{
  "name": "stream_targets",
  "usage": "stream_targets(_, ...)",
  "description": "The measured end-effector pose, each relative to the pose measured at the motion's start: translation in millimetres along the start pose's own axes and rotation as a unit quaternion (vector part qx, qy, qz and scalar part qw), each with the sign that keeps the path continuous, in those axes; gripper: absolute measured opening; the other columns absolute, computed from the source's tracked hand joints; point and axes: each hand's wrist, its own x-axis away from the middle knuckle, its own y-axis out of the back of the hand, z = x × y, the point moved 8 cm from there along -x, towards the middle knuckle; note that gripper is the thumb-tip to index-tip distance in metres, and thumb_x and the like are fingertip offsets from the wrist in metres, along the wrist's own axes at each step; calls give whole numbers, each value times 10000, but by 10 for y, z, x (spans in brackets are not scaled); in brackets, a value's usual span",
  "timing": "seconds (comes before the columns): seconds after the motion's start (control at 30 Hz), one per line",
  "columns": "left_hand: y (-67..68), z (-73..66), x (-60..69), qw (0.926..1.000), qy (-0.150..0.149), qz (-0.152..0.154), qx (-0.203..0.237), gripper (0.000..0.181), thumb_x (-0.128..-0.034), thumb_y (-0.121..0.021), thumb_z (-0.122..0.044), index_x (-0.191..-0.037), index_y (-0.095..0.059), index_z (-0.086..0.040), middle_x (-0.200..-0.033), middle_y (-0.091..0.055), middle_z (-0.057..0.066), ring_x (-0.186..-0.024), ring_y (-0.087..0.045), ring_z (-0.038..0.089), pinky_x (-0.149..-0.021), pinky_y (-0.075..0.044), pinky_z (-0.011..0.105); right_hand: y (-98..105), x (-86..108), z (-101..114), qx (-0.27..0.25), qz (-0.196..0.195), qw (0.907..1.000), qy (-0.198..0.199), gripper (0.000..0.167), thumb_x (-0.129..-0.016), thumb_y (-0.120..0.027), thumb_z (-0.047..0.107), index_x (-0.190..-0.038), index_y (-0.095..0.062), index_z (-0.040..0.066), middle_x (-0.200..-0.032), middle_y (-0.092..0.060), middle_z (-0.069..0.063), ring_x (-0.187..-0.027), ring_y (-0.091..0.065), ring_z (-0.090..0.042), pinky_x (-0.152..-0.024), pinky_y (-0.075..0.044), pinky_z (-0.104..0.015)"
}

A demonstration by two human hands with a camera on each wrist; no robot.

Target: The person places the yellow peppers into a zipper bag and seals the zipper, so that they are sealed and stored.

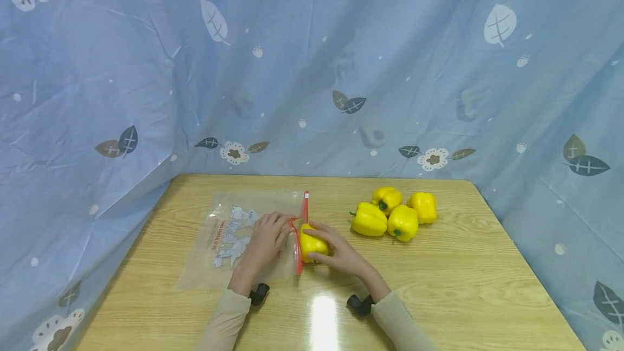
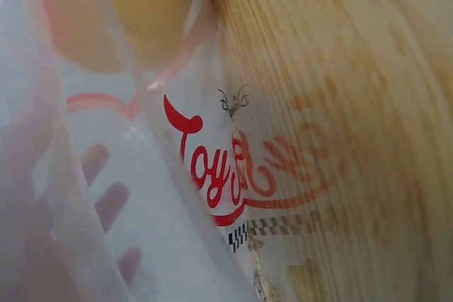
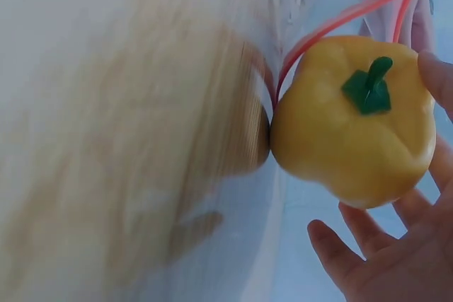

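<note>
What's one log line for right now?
Right fingers: around yellow pepper at red edge of bag | Left fingers: touching bag | Four other peppers: on table

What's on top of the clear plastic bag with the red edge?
The left hand is over the bag, near its red edge; the part under that hand is covered.
</note>
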Motion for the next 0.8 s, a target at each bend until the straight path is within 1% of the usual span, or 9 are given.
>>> stream_targets(0.1,-9,9,5,10000,-5,22,-32,360,-957,-472,-370,-1267,-556,-207,-1136,-557,-19,-1032,-479,215,-972,-350,490,18,21,-14,41,-12,10000,15,557,-869,-644,328,-1379,-441,233,-1478,-289,-159,-1342,-282,-330,-999,-324,-586)
stream_targets(0.17,-5,6,9,10000,-41,-19,-27,355,-955,-480,-363,-1263,-559,-205,-1135,-558,-16,-1030,-481,219,-964,-352,494,42,30,-44,148,-35,9999,-55,599,-863,-649,343,-1400,-409,228,-1476,-274,-173,-1336,-283,-333,-992,-336,-581)
stream_targets(0.2,-2,4,9,10000,-53,-41,-16,351,-955,-482,-359,-1261,-560,-205,-1135,-559,-16,-1027,-480,219,-961,-352,494,52,35,-68,193,-32,9997,-135,622,-860,-648,360,-1411,-388,237,-1478,-267,-164,-1336,-283,-323,-996,-338,-569)
stream_targets(0.27,4,-2,11,9999,-88,-82,-6,342,-953,-488,-351,-1256,-562,-210,-1131,-561,-17,-1022,-482,219,-951,-356,492,89,48,-100,167,-43,9994,-293,658,-852,-655,373,-1422,-366,220,-1480,-263,-151,-1333,-294,-316,-1000,-342,-562)
stream_targets(0.33,7,-7,12,9999,-111,-106,0,336,-950,-494,-346,-1253,-563,-217,-1128,-564,-16,-1016,-485,221,-943,-361,491,131,62,-128,62,-61,9991,-422,678,-843,-665,376,-1422,-362,197,-1468,-293,-123,-1304,-346,-308,-998,-357,-547)
stream_targets(0.47,5,-7,10,9999,-86,-64,33,337,-949,-495,-341,-1257,-561,-221,-1138,-566,-10,-1017,-488,226,-940,-366,493,206,93,-161,-305,-114,9981,-524,617,-833,-688,317,-1363,-426,141,-1366,-442,-74,-1144,-509,-296,-930,-440,-499)
stream_targets(0.57,7,-6,7,10000,-45,-27,80,342,-949,-496,-339,-1259,-562,-212,-1138,-568,-5,-1016,-488,228,-944,-363,497,230,100,-182,-415,-147,9975,-544,536,-839,-684,297,-1304,-475,130,-1274,-523,-54,-1038,-573,-270,-880,-484,-445)
stream_targets(0.67,13,-4,3,9999,2,-28,103,345,-945,-498,-350,-1256,-563,-217,-1129,-569,-9,-1017,-486,221,-954,-362,493,230,99,-193,-490,-201,9969,-587,483,-843,-680,292,-1262,-504,127,-1244,-538,-60,-1009,-590,-263,-856,-505,-405)
stream_targets(0.8,36,-11,3,9998,15,-121,137,343,-940,-505,-364,-1241,-573,-215,-1106,-572,-16,-1010,-487,210,-945,-367,484,210,92,-227,-739,-322,9936,-793,458,-833,-695,254,-1242,-516,155,-1230,-531,-57,-1011,-596,-259,-833,-521,-327)
